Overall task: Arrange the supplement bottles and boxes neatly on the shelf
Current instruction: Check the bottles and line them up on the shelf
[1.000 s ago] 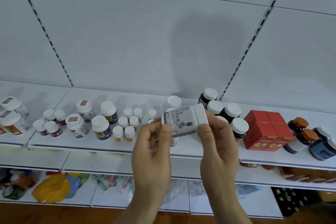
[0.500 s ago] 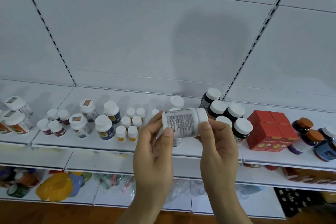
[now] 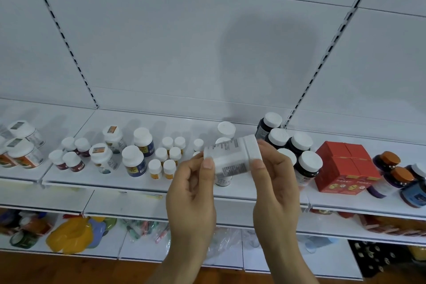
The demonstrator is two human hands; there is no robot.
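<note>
I hold a white supplement bottle (image 3: 231,154) sideways in front of the shelf (image 3: 110,182), cap pointing right. My left hand (image 3: 191,193) pinches its base end and my right hand (image 3: 274,182) grips the white cap end. Behind it stand more white bottles (image 3: 226,129), partly hidden. Dark bottles with white caps (image 3: 299,143) cluster just right of my hands. Red boxes (image 3: 345,166) sit further right. Small white-capped bottles (image 3: 169,152) and blue-labelled bottles (image 3: 133,161) fill the shelf to the left.
Orange-capped and blue bottles (image 3: 396,175) crowd the shelf's far right end. Larger jars (image 3: 25,152) stand at far left. The lower shelf holds a yellow bag (image 3: 71,235) and plastic-wrapped items (image 3: 143,230). A white back panel rises behind the shelf.
The bottle has been turned in my hands, showing a different side of its label, and has tilted slightly. Both hands stay closed on its ends.
</note>
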